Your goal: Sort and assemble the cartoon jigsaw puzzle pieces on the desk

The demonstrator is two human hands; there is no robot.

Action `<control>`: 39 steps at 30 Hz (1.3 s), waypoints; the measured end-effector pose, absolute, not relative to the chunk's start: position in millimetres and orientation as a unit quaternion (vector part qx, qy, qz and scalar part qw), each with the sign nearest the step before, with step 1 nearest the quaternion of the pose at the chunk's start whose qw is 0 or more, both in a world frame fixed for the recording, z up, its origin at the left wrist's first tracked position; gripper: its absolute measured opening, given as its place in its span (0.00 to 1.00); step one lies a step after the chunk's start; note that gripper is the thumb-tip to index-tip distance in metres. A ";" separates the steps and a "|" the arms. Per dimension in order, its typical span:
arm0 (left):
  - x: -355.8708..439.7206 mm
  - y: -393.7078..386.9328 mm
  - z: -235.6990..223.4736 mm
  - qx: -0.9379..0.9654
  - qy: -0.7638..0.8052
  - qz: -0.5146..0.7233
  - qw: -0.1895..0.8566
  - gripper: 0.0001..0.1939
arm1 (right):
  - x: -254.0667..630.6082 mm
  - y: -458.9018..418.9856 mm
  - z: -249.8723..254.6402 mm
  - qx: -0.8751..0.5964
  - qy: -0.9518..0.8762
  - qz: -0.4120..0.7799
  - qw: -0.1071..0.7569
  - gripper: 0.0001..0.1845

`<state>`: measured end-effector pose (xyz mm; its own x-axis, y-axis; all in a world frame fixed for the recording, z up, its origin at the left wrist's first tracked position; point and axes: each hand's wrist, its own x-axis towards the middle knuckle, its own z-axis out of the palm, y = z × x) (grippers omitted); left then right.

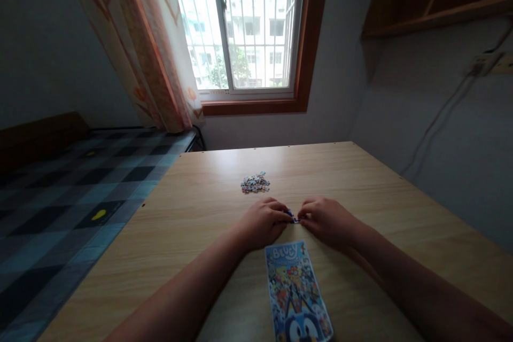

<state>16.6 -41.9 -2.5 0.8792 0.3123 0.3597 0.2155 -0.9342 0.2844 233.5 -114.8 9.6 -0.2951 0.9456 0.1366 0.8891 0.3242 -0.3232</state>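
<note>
Small blue jigsaw puzzle pieces (pixel 294 218) lie on the table between my two hands, partly covered by the fingers. My left hand (pixel 267 220) is closed at their left side, with thumb and fingertips pinched on a dark blue piece. From the right, my right hand (pixel 324 219) is closed too, its thumb and fingertips together at the edge of the pieces. A loose heap of puzzle pieces (pixel 255 183) sits farther back, beyond my left hand. Just in front of my hands lies a flat, colourful Bluey picture box (pixel 295 291).
The wooden table (pixel 320 163) reaches toward the wall below a barred window (pixel 256 37). At the left stands a bed with a checked sheet (pixel 100 187), beside a flowered curtain (pixel 148 37). A shelf (pixel 436 16) and a cable (pixel 436 117) are on the right wall.
</note>
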 end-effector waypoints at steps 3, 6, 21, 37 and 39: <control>15.8 -39.9 -1.5 0.959 0.141 0.205 0.137 0.13 | 231.9 -115.5 10.2 -0.580 -0.797 0.082 0.144 0.10; 15.6 -40.9 0.3 0.955 0.149 0.205 0.156 0.12 | 229.7 -116.3 10.4 -0.582 -0.797 0.073 0.144 0.08; 14.0 -41.5 0.9 0.952 0.163 0.209 0.156 0.11 | 231.4 -113.2 6.4 -0.581 -0.778 0.141 0.192 0.03; 12.7 -42.8 1.2 0.948 0.168 0.225 0.153 0.11 | 267.1 -80.6 -30.3 -0.614 -0.711 0.081 0.333 0.15; 12.2 -41.5 -0.3 0.937 0.194 0.256 0.136 0.10 | 266.0 -81.1 -30.1 -0.599 -0.720 0.088 0.339 0.13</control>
